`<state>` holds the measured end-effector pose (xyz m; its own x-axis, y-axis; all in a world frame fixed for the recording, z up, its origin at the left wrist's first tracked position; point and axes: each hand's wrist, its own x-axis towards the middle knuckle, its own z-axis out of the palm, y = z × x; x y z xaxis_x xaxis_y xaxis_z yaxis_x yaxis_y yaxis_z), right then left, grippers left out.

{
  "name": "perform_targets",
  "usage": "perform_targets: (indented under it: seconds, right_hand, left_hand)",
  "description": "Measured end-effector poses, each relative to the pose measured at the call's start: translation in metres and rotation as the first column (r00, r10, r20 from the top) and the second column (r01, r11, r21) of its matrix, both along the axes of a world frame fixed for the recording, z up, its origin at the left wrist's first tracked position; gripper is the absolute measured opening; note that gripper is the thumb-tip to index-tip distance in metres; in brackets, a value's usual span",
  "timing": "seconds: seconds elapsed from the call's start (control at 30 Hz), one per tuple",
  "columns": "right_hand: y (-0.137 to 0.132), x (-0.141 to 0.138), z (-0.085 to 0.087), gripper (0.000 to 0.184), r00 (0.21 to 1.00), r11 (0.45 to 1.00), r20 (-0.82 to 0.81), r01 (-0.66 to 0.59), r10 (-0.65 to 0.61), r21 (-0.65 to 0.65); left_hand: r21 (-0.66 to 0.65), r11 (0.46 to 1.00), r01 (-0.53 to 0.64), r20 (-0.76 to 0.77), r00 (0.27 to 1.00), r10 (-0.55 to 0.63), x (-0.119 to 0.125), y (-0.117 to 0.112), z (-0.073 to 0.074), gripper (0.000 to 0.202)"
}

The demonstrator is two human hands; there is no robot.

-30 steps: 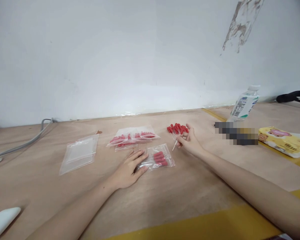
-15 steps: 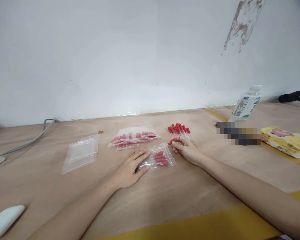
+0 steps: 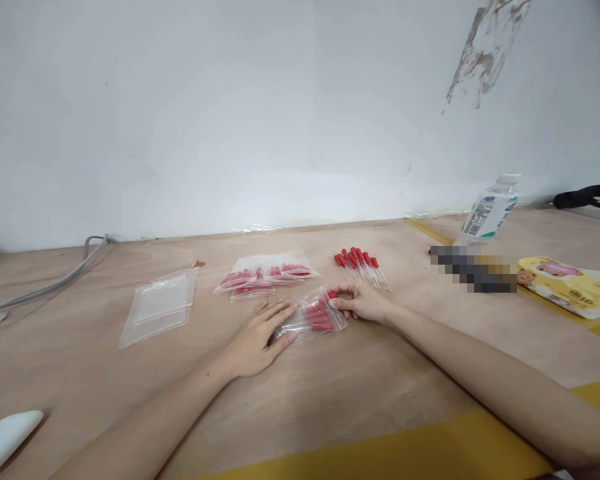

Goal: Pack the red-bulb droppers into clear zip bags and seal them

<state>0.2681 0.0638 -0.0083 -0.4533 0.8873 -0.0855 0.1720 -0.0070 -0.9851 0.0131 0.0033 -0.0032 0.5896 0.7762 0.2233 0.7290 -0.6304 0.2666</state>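
Note:
A clear zip bag [image 3: 300, 325] lies on the table with several red-bulbed droppers [image 3: 320, 319] inside it. My left hand [image 3: 263, 337] rests on the bag's left end, fingers stretched and thumb apart. At the bag's right end, my right hand [image 3: 361, 300] pinches a dropper by its red bulb [image 3: 333, 295]. The thin stem of that dropper is within the bag's mouth. Behind my right hand is a pile of loose droppers [image 3: 363, 260], red bulbs pointing away and thin clear stems toward me.
Filled bags [image 3: 267, 273] lie stacked behind the worked bag, and flat bags without droppers [image 3: 157, 307] are at left. On the right are a plastic bottle [image 3: 490, 210], a blurred dark object [image 3: 473, 270] and a yellow packet [image 3: 567, 287]. A white object [image 3: 10, 437] sits front left.
My right hand has moved left to the bag's mouth, carrying the dropper partly into it. My left hand stays on the bag. The view has shifted slightly.

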Motion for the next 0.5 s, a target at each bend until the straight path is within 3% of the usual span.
perform_targets:
  seconds: [0.17, 0.27, 0.5]
  right_hand:
    - [-0.005, -0.015, -0.003, 0.021, 0.977, 0.976, -0.033, 0.214, -0.213, 0.036]
    - [-0.003, -0.017, -0.008, 0.025, 0.956, 0.952, -0.027, 0.293, -0.291, 0.095]
    - [0.001, -0.018, -0.019, 0.017, 0.953, 0.906, -0.029, 0.297, -0.303, 0.303]
  left_hand:
    - [0.003, 1.000, -0.011, -0.004, 1.000, 0.011, 0.000, 0.000, 0.000, 0.048]
    - [0.011, 1.000, -0.001, 0.002, 1.000, 0.001, -0.001, 0.001, -0.001, 0.048]
    - [0.017, 1.000, 0.001, -0.003, 1.000, -0.001, -0.003, 0.001, -0.003, 0.049]
